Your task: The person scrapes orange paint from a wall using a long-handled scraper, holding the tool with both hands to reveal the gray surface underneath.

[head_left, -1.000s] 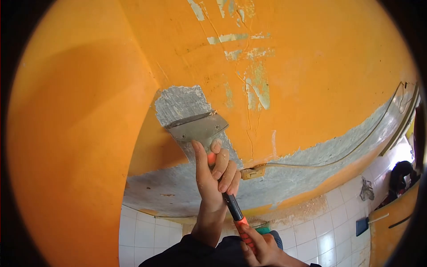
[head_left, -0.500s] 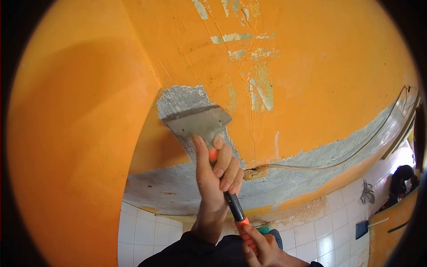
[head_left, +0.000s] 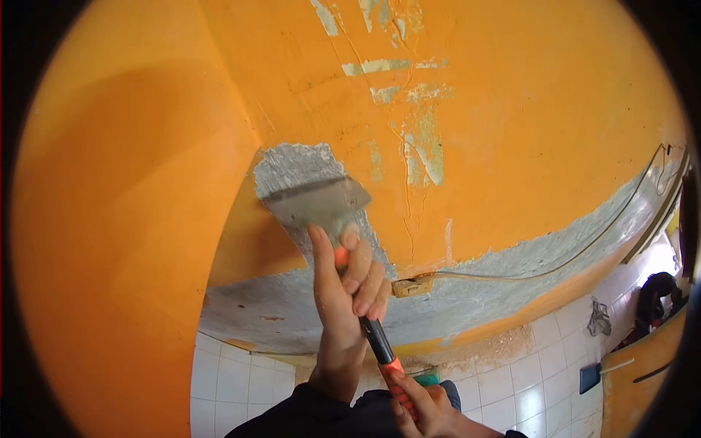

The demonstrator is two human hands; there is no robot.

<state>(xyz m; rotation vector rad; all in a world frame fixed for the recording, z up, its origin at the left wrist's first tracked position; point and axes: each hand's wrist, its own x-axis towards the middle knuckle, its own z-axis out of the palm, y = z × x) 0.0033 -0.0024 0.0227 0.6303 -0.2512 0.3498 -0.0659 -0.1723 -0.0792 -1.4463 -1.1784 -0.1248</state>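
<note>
A wide metal scraper blade [head_left: 318,201] lies across a bare grey patch [head_left: 292,164] in the orange wall [head_left: 511,146]. My left hand [head_left: 343,292] is wrapped round the upper part of the tool, its thumb and fingertips just below the blade. Lower down, at the bottom of the view, my right hand [head_left: 423,409] grips the red and black handle [head_left: 378,339] near its end. The blade tilts slightly, its right end higher. Bare grey wall continues below the patch.
A yellowish socket box [head_left: 412,288] with a cable [head_left: 511,278] sits right of my left hand. Orange wall juts out at the left. White tiled floor [head_left: 496,383] lies below. At the far right are a dark figure, a plastic bag [head_left: 599,317] and an orange surface [head_left: 642,372].
The view has shifted slightly, so the tool and both hands appear a little further left. Both hands keep their hold, and the blade stays over the grey patch.
</note>
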